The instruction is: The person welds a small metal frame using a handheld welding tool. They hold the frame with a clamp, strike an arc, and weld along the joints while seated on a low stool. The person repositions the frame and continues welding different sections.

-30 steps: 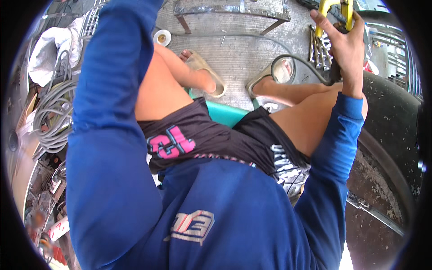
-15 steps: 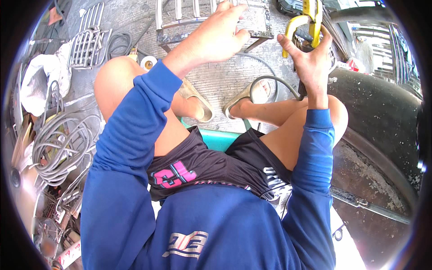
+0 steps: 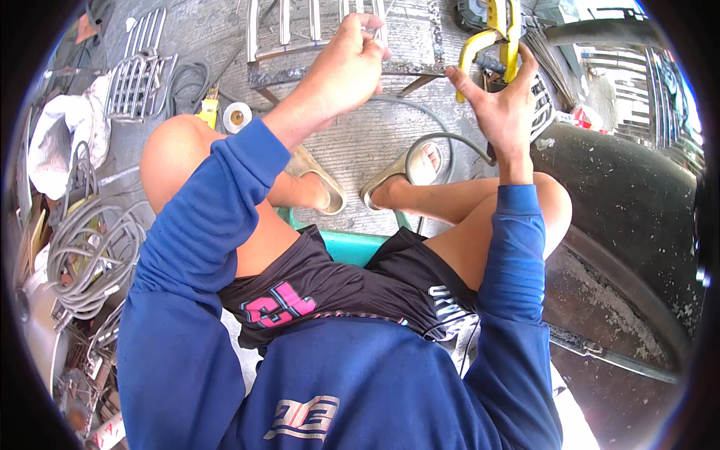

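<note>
I think my left hand [image 3: 346, 66], pinching a thin wire [image 3: 381, 16], might slip while my spread right hand [image 3: 501, 105] barely touches the yellow clamp [image 3: 491, 34].

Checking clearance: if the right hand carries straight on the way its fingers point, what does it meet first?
Probably the yellow-handled tool: the right hand is open, fingers aimed up at it, fingertips near or touching; depth is unclear.

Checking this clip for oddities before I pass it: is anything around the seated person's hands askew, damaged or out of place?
Nothing looks damaged or spilled. The left hand is closed on a thin rod at the metal frame; the right hand touches a yellow tool. The one untidy spot is the loose grey cable coils heaped on the left, among scrap.
</note>
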Demonstrator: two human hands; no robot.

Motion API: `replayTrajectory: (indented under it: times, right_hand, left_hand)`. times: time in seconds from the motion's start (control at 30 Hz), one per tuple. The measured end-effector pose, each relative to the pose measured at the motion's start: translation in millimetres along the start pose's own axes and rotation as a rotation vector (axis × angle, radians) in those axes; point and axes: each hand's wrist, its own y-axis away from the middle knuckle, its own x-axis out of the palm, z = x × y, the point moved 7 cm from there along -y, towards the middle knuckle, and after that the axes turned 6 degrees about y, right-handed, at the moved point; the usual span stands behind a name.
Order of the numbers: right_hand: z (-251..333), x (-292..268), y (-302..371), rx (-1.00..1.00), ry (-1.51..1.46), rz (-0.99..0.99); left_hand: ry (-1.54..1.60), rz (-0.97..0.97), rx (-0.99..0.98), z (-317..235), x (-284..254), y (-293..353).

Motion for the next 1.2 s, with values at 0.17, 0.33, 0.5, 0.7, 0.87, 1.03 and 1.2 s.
replayTrajectory:
  times: [0.17,0.33,0.5,0.7,0.87,1.03,1.2]
  right_hand:
    - [-8,6,-3,-0.007,-0.07,0.042]
    - [-3,-1,-1,0.057,-0.105,0.032]
    - [-7,-6,2,0.089,-0.138,0.086]
    - [-12,-4,2,0.097,-0.164,0.084]
    - [-51,4,-1,0.662,-0.788,0.155]
    - [-43,-13,-7,0.36,-0.453,0.08]
    - [-14,-3,2,0.075,-0.126,0.001]
  left_hand:
    - [0.156,-0.119,-0.05,12,6,8]
    - [0.241,-0.176,-0.013,-6,-7,0]
    - [0.294,-0.164,-0.044,-16,-8,1]
    - [0.322,-0.121,-0.061,-13,-4,2]
    - [0.3,-0.131,-0.068,-11,-11,-3]
    - [0.311,-0.136,-0.06,-11,-13,0]
    - [0.257,-0.139,-0.031,-14,-10,0]
